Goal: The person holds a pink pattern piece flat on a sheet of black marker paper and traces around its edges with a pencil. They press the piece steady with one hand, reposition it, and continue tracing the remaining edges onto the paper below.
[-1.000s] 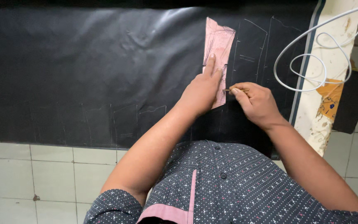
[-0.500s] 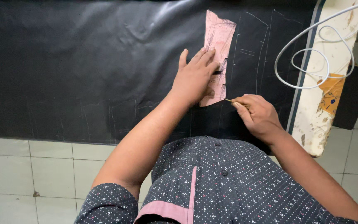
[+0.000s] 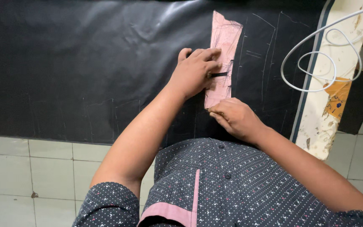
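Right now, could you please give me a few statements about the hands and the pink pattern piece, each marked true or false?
1. The left hand lies flat on the pink pattern piece. True.
2. The pattern piece lies on white cloth. False: it lies on the black sheet.
3. The right hand is at the piece's lower end. True.
4. The white cable crosses the pattern piece. False: it loops off to the right, apart from it.

no packages, signs or screens show here; the only label-like thing is an orange-yellow sticker (image 3: 337,96), torn and roughly rectangular, stuck on the white board (image 3: 316,134) at the right edge.
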The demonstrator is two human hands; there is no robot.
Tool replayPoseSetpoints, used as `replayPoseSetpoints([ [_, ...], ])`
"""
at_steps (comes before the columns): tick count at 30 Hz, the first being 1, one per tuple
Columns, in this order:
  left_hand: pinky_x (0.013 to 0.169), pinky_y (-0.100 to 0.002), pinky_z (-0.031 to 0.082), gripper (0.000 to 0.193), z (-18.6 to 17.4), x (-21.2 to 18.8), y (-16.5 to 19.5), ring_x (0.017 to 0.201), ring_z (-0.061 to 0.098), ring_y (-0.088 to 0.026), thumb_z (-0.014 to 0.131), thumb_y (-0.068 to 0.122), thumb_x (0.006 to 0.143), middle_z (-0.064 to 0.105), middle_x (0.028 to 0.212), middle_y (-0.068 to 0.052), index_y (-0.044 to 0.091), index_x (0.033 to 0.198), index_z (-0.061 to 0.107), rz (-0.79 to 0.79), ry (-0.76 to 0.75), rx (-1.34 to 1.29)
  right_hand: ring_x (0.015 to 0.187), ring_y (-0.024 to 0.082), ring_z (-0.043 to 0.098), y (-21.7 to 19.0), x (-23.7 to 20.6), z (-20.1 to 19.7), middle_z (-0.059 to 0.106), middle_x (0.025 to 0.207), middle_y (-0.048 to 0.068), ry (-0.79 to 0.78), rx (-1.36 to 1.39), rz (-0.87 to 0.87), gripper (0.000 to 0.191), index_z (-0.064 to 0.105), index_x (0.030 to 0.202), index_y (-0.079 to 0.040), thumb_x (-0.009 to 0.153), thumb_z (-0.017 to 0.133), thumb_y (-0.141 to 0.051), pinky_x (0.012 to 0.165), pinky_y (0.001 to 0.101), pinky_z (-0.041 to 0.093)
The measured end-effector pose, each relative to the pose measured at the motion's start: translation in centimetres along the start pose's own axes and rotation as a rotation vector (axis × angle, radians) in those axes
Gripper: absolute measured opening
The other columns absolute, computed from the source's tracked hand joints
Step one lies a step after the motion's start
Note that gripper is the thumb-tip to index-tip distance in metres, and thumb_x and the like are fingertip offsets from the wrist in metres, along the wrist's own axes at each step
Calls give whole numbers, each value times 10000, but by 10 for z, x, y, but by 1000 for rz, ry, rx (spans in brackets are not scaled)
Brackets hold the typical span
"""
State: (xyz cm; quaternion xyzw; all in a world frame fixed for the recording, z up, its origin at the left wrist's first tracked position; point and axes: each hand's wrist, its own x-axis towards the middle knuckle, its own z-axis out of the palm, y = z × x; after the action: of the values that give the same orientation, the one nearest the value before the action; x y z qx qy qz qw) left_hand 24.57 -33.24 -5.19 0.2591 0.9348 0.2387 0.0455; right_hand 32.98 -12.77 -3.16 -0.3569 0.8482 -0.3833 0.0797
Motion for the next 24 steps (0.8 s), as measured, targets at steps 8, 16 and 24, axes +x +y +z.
replayPoseSetpoints([
  [8, 1172, -580, 217, 294, 3, 2, -6, 1301, 530, -141, 721, 213, 866, 573, 1437, 69, 286, 1145, 777, -11, 27, -62, 844, 313, 679, 2, 13, 2, 709, 903, 109, 91, -197, -21, 104, 704, 983, -66, 934, 712, -157, 811, 427, 516],
  [16, 1175, -604, 205, 233, 4, 3, -4, 1308, 539, -146, 656, 250, 931, 597, 1417, 59, 285, 1123, 783, -12, 61, -68, 891, 342, 678, 22, 35, -10, 732, 959, 112, 152, -273, 117, 143, 725, 1005, -72, 972, 669, -200, 842, 447, 522],
  [24, 1217, -595, 212, 178, 6, 2, -2, 1371, 539, -140, 696, 253, 929, 593, 1481, 79, 234, 1105, 715, -44, 33, -52, 878, 328, 694, 23, 31, -21, 728, 942, 122, 190, -204, 170, 161, 738, 1022, -60, 997, 657, -198, 813, 428, 545],
])
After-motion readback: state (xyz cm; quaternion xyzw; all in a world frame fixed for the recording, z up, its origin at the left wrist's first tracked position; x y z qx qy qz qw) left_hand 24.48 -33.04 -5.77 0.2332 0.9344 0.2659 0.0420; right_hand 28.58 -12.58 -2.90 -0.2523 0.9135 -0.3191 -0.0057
